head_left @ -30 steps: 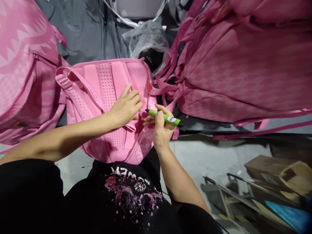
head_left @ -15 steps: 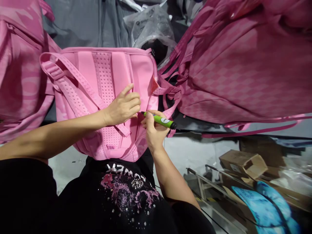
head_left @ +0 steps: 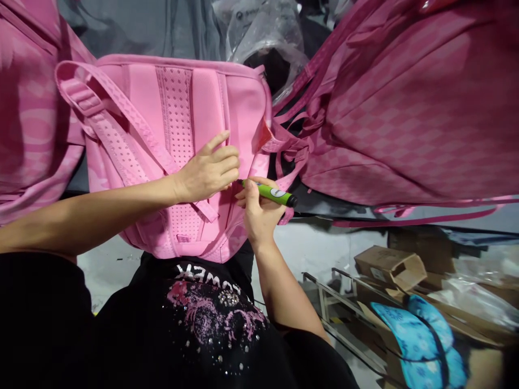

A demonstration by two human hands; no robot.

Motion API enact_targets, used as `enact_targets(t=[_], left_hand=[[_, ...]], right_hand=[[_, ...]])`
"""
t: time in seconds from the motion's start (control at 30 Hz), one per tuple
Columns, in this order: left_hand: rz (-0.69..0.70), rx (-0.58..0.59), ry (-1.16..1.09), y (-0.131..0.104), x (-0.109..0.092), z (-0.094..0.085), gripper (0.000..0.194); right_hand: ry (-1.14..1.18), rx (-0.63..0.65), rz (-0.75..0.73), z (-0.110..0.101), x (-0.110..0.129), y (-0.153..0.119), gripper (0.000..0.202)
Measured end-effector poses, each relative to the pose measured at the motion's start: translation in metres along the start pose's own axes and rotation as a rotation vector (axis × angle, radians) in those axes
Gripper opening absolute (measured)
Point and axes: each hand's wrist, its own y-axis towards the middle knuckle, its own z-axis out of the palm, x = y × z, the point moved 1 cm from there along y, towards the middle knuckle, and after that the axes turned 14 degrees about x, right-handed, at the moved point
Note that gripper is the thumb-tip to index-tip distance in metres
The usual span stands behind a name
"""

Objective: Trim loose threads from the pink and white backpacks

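Note:
A pink backpack [head_left: 208, 102] lies in front of me with its padded back panel and shoulder straps facing up. My left hand [head_left: 211, 168] rests on that panel, its fingers bent around the fabric near a seam and one finger stretched out. Close beside it, my right hand [head_left: 261, 210] grips a green marker [head_left: 270, 193] with a black end. The marker's tip points left at the fabric by my left fingers, and whether it touches is hidden. A pink strap buckle [head_left: 86, 100] sits at the upper left of the backpack.
Other pink backpacks stand close on both sides, one checkered [head_left: 417, 119] at right and one patterned [head_left: 36, 113] at left. A clear plastic bag [head_left: 265, 32] lies behind. At lower right are a cardboard box [head_left: 391, 265], a metal rack [head_left: 344, 316] and a blue flowered item [head_left: 413, 340].
The view has shifted slightly, so the backpacks sit higher in the picture. Both hands keep nearly the same place on the backpack, and the marker stays in my right hand.

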Motion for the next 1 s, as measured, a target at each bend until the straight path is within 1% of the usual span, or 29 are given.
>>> enact_targets(t=[0.3, 0.43, 0.53, 0.73, 0.83, 0.93, 1.0], left_hand=[[0.006, 0.009, -0.039, 0.001, 0.0, -0.001, 0.036], [0.007, 0.032, -0.025, 0.001, 0.0, -0.002, 0.035], [0.01, 0.019, -0.005, 0.002, 0.0, -0.001, 0.034], [-0.004, 0.017, 0.057, 0.001, -0.003, -0.002, 0.04], [0.004, 0.014, 0.094, 0.001, -0.001, -0.001, 0.04], [0.02, -0.019, 0.179, 0.003, 0.002, 0.004, 0.039], [0.029, -0.057, 0.248, 0.005, -0.001, 0.006, 0.04]], right_hand=[[0.034, 0.017, 0.025, -0.001, 0.005, 0.003, 0.037], [0.05, 0.028, 0.032, -0.002, 0.005, 0.005, 0.036], [0.053, 0.051, 0.034, -0.003, 0.005, 0.006, 0.037], [0.045, 0.059, 0.059, -0.005, 0.007, 0.006, 0.04], [0.049, 0.053, 0.065, -0.005, 0.004, 0.008, 0.039], [0.043, 0.075, 0.067, -0.007, 0.0, 0.011, 0.039], [0.018, 0.08, 0.081, -0.01, 0.002, 0.011, 0.042]])
